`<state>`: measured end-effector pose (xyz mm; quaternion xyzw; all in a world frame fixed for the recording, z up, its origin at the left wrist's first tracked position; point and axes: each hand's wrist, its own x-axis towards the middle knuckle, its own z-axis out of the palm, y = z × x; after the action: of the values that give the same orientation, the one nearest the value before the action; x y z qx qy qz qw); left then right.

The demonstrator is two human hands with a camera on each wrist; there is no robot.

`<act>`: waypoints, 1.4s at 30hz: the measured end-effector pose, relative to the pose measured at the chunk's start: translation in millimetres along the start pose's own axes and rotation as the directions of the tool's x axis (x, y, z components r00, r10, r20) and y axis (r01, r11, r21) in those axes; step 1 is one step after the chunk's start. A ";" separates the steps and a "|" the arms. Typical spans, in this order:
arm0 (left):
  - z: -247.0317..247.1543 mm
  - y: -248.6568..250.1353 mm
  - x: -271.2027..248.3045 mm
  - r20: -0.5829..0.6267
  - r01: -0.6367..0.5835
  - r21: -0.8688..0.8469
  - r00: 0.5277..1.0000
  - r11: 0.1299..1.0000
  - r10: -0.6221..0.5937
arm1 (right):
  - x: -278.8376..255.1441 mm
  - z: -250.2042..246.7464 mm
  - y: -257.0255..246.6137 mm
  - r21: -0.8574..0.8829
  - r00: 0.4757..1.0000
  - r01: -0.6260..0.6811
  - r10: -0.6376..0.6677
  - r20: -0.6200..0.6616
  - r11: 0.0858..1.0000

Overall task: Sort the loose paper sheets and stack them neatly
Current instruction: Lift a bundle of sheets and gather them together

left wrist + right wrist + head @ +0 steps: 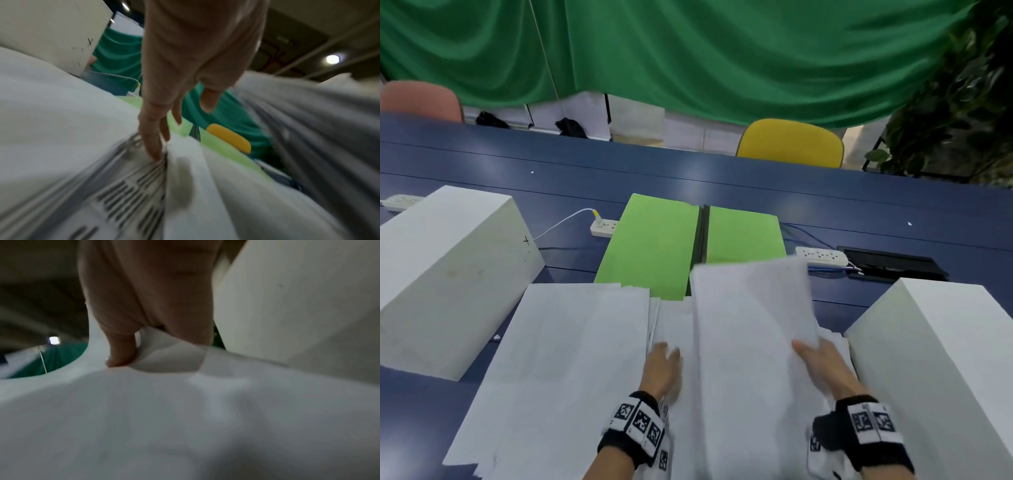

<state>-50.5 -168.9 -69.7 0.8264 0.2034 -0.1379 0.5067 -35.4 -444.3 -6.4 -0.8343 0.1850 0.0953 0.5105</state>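
White paper sheets cover the near part of the blue table (pixel 756 185). A flat stack (pixel 571 349) lies at the left, and a fanned pile (pixel 671 322) lies in the middle. My right hand (pixel 822 363) pinches the right edge of a lifted white sheet (pixel 750 308), thumb on top, as the right wrist view shows (pixel 121 353). My left hand (pixel 664 363) lies with straight fingers on the fanned pile; its fingertips (pixel 154 154) touch printed sheets (pixel 131 186). The lifted sheet is motion-blurred.
Two white foam blocks flank the papers, one at the left (pixel 445 274) and one at the right (pixel 941 359). An open green folder (pixel 654 246) lies behind the sheets. Power strips (pixel 604 228) (pixel 822 255) and a black tray (pixel 890 263) sit further back.
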 end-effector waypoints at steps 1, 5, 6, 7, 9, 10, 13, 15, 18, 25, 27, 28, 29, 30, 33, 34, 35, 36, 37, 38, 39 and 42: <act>8.2 -9.3 3.2 0.038 0.026 0.112 0.999 0.993 -0.030 | 7.1 9.3 25.8 -0.086 0.997 -0.074 0.076 0.022 0.994; 16.9 -12.9 3.3 0.010 0.025 0.091 1.000 0.996 -0.026 | 22.1 34.8 78.7 -0.235 0.978 -0.201 0.206 -0.004 0.951; 15.8 -11.8 2.3 0.003 0.020 0.081 1.000 0.996 -0.021 | 23.5 35.9 79.0 -0.233 0.977 -0.209 0.212 -0.012 0.950; 16.4 -13.1 2.0 -0.013 0.003 0.076 1.000 0.997 -0.002 | 23.7 35.9 77.6 -0.228 0.976 -0.215 0.217 -0.018 0.950; 17.5 -13.1 -2.4 -0.061 -0.052 0.051 0.997 0.997 0.055 | 26.3 35.5 76.7 -0.233 0.975 -0.219 0.222 -0.015 0.948; 17.9 -13.8 -5.1 -0.093 -0.086 0.023 0.992 0.996 0.088 | 26.3 35.8 75.8 -0.243 0.975 -0.217 0.221 -0.010 0.945; 17.6 -14.7 -11.9 -0.176 -0.158 -0.073 0.974 0.985 0.143 | 27.1 37.4 78.6 -0.260 0.974 -0.222 0.223 -0.026 0.940; 16.7 -15.5 -12.6 -0.213 -0.169 -0.108 0.967 0.980 0.143 | 26.2 38.4 78.8 -0.247 0.975 -0.221 0.218 -0.041 0.943; 16.4 -16.9 -12.9 -0.219 -0.171 -0.118 0.965 0.978 0.142 | 24.1 39.7 79.8 -0.221 0.976 -0.219 0.215 -0.045 0.950; 16.1 -12.5 -18.4 -0.163 -0.221 -0.011 0.963 0.975 0.216 | 22.5 39.8 77.0 -0.223 0.976 -0.218 0.210 -0.056 0.950; 16.2 -12.6 -18.1 -0.150 -0.236 0.009 0.960 0.972 0.235 | 21.8 40.0 76.8 -0.220 0.976 -0.218 0.211 -0.055 0.951; 16.6 -12.8 -17.8 -0.148 -0.237 0.021 0.960 0.971 0.237 | 21.8 40.1 77.2 -0.222 0.976 -0.217 0.211 -0.054 0.951; 16.8 -12.7 -17.8 -0.148 -0.239 0.031 0.959 0.970 0.241 | 21.4 40.0 77.0 -0.226 0.976 -0.216 0.209 -0.054 0.950; 16.7 -12.2 -18.4 -0.147 -0.239 0.039 0.959 0.970 0.242 | 21.4 39.9 76.9 -0.229 0.977 -0.213 0.206 -0.054 0.950; 16.8 -12.7 -18.5 -0.145 -0.207 0.081 0.965 0.975 0.217 | 22.1 40.2 77.9 -0.217 0.977 -0.213 0.205 -0.058 0.953; 17.4 -13.4 -17.8 -0.141 -0.186 0.092 0.970 0.978 0.198 | 22.1 40.2 78.2 -0.218 0.978 -0.210 0.202 -0.058 0.953; 18.0 -15.0 -16.7 -0.137 -0.172 0.107 0.973 0.979 0.186 | 22.3 40.2 78.4 -0.219 0.978 -0.208 0.199 -0.059 0.953; 18.5 -16.1 -15.8 -0.127 -0.163 0.121 0.976 0.979 0.178 | 22.3 40.3 78.6 -0.221 0.978 -0.206 0.198 -0.061 0.953; 18.6 -16.2 -15.9 -0.113 -0.158 0.140 0.978 0.977 0.175 | 22.6 40.4 79.0 -0.221 0.978 -0.206 0.197 -0.064 0.953; 18.9 -16.0 -16.2 -0.097 -0.155 0.163 0.980 0.974 0.172 | 22.6 40.4 79.1 -0.219 0.979 -0.204 0.194 -0.066 0.954; 19.1 -15.6 -16.9 -0.082 -0.153 0.186 0.982 0.971 0.170 | 22.4 40.4 79.0 -0.218 0.978 -0.205 0.195 -0.067 0.954; 20.2 -13.1 -20.7 -0.043 -0.169 0.282 0.981 0.944 0.189 | 22.9 40.7 79.6 -0.219 0.979 -0.200 0.189 -0.070 0.955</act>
<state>-75.3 -185.7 -80.0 0.9084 0.1237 -0.0894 0.3893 -45.6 -445.7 -98.1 -0.8664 0.2664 0.1454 0.3965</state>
